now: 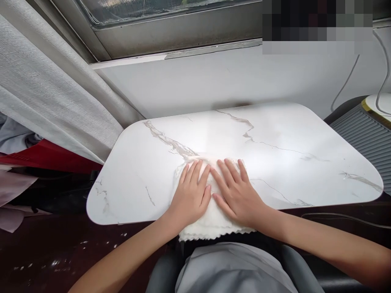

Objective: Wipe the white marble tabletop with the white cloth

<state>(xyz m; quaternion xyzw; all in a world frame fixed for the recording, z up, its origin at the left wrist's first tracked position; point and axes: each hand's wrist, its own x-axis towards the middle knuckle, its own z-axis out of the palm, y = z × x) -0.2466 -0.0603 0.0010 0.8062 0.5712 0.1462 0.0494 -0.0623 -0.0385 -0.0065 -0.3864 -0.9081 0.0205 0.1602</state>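
A folded white cloth point(214, 221) with a scalloped near edge lies at the front edge of a white marble-patterned table point(290, 146), hanging slightly over it. My left hand point(191, 193) rests flat on the cloth's left half, fingers stretched forward and together. Beside it, my right hand point(236, 191) lies flat on the right half, fingers extended. The two hands nearly touch at the index fingers. Both press down on the cloth and hold nothing.
A grey curtain point(51, 101) hangs at the left beneath a window frame point(171, 36). Red and dark items point(45, 156) lie at the far left. A ribbed grey object point(366, 134) and cables point(345, 85) sit at the right. My grey-clad lap point(235, 268) is below.
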